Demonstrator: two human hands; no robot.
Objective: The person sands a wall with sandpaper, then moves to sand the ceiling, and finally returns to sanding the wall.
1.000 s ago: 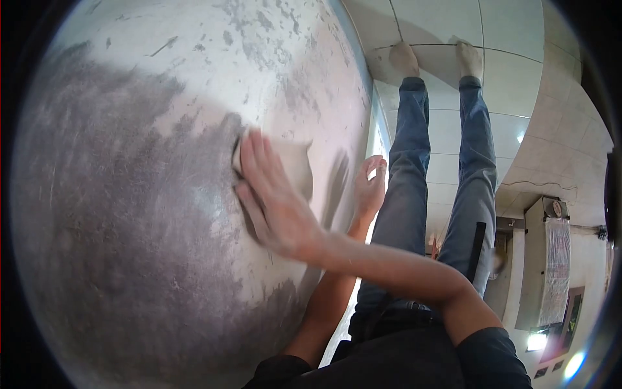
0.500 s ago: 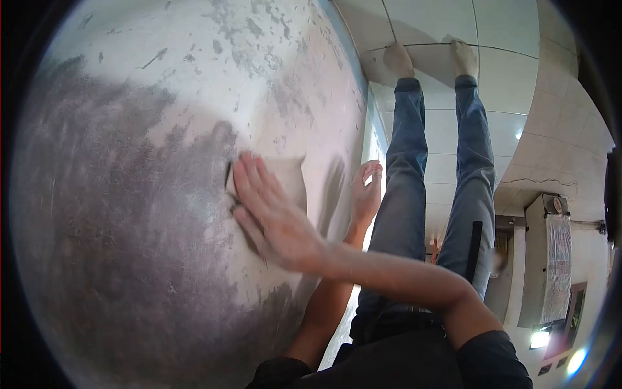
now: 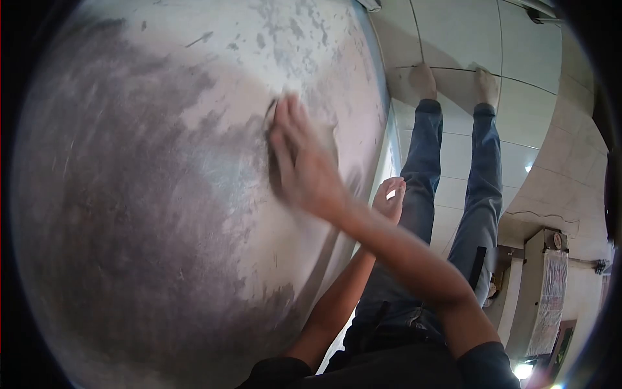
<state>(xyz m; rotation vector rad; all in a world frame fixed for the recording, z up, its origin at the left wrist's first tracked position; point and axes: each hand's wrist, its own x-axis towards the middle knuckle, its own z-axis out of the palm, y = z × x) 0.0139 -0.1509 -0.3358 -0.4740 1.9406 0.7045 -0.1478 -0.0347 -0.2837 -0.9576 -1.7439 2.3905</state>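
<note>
My right hand (image 3: 308, 159) lies flat, palm down, over a thin pale sheet (image 3: 332, 139) against the patchy wall surface (image 3: 149, 214). The sheet is mostly hidden under the palm and blurred; a dark edge shows by the fingertips. It sits near the border between a dark grey area and a whitish, scuffed area. Lower and to the right, my left hand (image 3: 389, 200) is beside the wall edge, thumb and fingertips brought together in a ring, with no object visible in them.
My legs in jeans (image 3: 421, 168) and bare feet (image 3: 422, 81) are on pale floor tiles (image 3: 528, 55). At the right stand a plastic-wrapped box (image 3: 549, 292) and a bright light (image 3: 523, 371). A thin cable (image 3: 541, 214) runs above the box.
My right hand and the sheet have moved up along the wall, toward the whitish area. The whole view has shifted slightly, and my left hand keeps its pose.
</note>
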